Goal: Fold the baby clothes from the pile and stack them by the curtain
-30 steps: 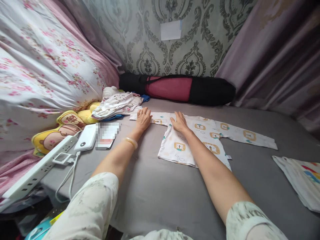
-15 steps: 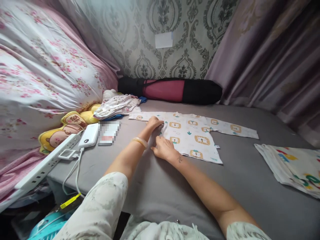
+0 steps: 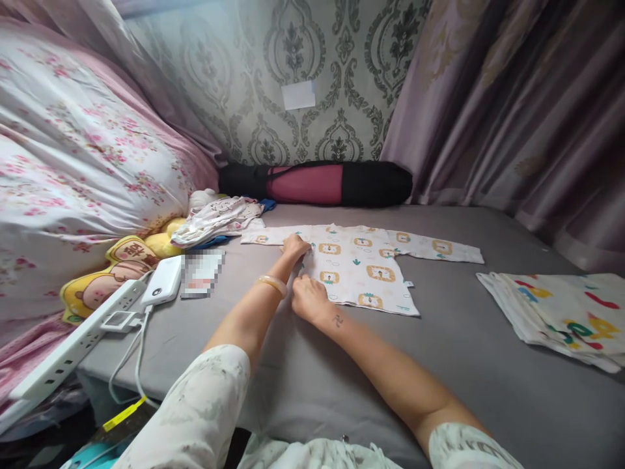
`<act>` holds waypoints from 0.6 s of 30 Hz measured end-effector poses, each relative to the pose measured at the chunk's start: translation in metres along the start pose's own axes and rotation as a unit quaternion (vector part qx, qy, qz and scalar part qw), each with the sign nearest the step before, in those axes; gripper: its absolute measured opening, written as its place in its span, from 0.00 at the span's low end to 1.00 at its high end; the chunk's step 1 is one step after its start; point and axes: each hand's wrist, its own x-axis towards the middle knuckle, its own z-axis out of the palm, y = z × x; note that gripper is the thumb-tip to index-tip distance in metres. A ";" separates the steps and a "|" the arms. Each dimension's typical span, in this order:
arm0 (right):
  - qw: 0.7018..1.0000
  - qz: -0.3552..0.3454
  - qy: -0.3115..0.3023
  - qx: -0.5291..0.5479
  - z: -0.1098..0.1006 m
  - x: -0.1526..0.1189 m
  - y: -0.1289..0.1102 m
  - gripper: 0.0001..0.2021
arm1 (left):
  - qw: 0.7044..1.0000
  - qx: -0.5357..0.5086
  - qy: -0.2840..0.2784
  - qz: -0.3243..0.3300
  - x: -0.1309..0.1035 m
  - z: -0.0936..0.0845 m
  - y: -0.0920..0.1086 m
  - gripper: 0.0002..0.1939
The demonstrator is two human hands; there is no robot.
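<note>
A white long-sleeved child's shirt [image 3: 359, 277] with lion prints lies spread on the grey sheet, its sleeves stretched out to left and right. My left hand [image 3: 295, 246] is closed on the shirt at the left underarm, where sleeve and body meet. Nearer to me, my right hand [image 3: 310, 296] has its fingers curled on the lower left side edge of the shirt, pinching the fabric. The fingertips of both hands are partly hidden.
Folded cloths [image 3: 561, 312] lie at the right. Crumpled clothes [image 3: 222, 218], a yellow pig cushion [image 3: 105, 286], a power bank [image 3: 163, 280] and a power strip [image 3: 73, 352] are at the left. A black and pink bag [image 3: 307, 184] lies along the wall.
The view has shifted, so the scene sits slightly further left. My right hand's fingers, looser before, have closed at the shirt's side edge. My left hand stays at the underarm.
</note>
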 end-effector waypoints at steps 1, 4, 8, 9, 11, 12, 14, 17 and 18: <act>1.000 -0.003 -0.005 0.007 -0.001 0.000 0.002 0.16 | 1.000 0.009 0.013 -0.015 -0.001 -0.001 0.000 0.09; 0.999 -0.008 -0.008 0.030 -0.004 0.001 0.007 0.15 | 0.995 0.068 0.069 0.005 -0.003 -0.003 0.000 0.10; 0.999 -0.008 -0.007 0.042 -0.001 0.000 0.007 0.15 | 0.985 0.129 0.096 0.068 -0.008 -0.001 -0.002 0.12; 0.999 -0.012 -0.010 0.039 -0.001 0.000 0.006 0.15 | 0.984 0.135 0.094 0.071 -0.010 -0.001 -0.002 0.12; 0.999 -0.027 -0.019 0.037 -0.003 0.000 0.008 0.14 | 0.982 0.145 0.095 0.072 -0.014 -0.002 -0.001 0.12; 0.998 -0.041 -0.029 0.043 -0.006 0.002 0.011 0.13 | 0.981 0.148 0.101 0.073 -0.015 -0.003 0.000 0.12; 0.992 -0.082 -0.065 0.070 -0.018 0.008 0.023 0.12 | 0.979 0.142 0.120 0.080 -0.018 -0.006 0.006 0.13; 0.977 -0.119 -0.132 0.118 -0.039 0.020 0.059 0.11 | 0.982 0.085 0.132 0.100 -0.020 -0.005 0.019 0.14; 0.981 -0.091 -0.114 0.124 -0.045 0.024 0.073 0.13 | 0.984 0.060 0.128 0.111 -0.021 -0.001 0.025 0.15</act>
